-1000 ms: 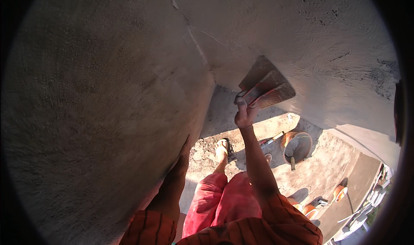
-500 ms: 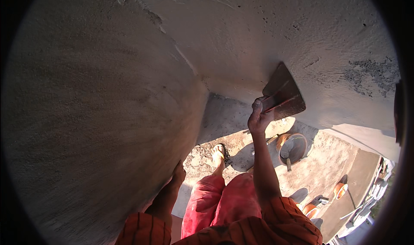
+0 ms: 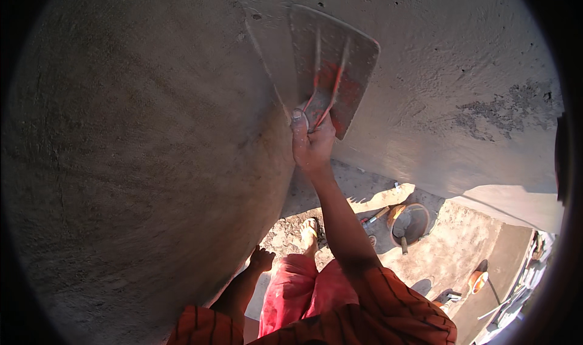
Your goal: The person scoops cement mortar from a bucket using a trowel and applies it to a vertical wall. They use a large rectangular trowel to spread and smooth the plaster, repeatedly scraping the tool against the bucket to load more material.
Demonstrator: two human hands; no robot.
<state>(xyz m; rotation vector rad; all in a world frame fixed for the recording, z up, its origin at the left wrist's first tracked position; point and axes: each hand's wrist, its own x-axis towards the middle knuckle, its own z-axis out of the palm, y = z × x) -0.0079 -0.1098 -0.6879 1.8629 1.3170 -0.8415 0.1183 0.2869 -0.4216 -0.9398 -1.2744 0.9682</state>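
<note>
**Trowel at wall corner: items in view**

Trowel (image 3: 333, 65), one. A flat plastering blade with a red-tinged wire handle, lying face-on against the right-hand wall (image 3: 461, 59) just beside the inner corner. It sits at 12 o'clock from the right hand (image 3: 312, 144), directly above it and touching it.

Right hand, one. Raised on an outstretched arm and clenched round the trowel's handle, thumb uppermost.

Left hand (image 3: 262, 260), one. Low, at 7 o'clock from the right hand and well apart from it, against the foot of the left-hand wall (image 3: 133, 163). Whether its fingers are spread or curled cannot be told.

Walls, two. Grey, rough plaster, meeting at a corner that runs down from 12 o'clock. A darker patch (image 3: 498, 108) shows on the right-hand wall at 3 o'clock from the trowel.

Pan (image 3: 410, 222), one. Round, holding grey mortar, on the floor (image 3: 449, 254) at 4 o'clock from the right hand.

Foot (image 3: 309, 231), one visible, in a sandal, near the corner's base.

Orange object (image 3: 477, 279), one, on the floor at 5 o'clock; its kind cannot be told.

Clothing: red trousers (image 3: 297, 290), striped orange sleeves (image 3: 388, 308).
</note>
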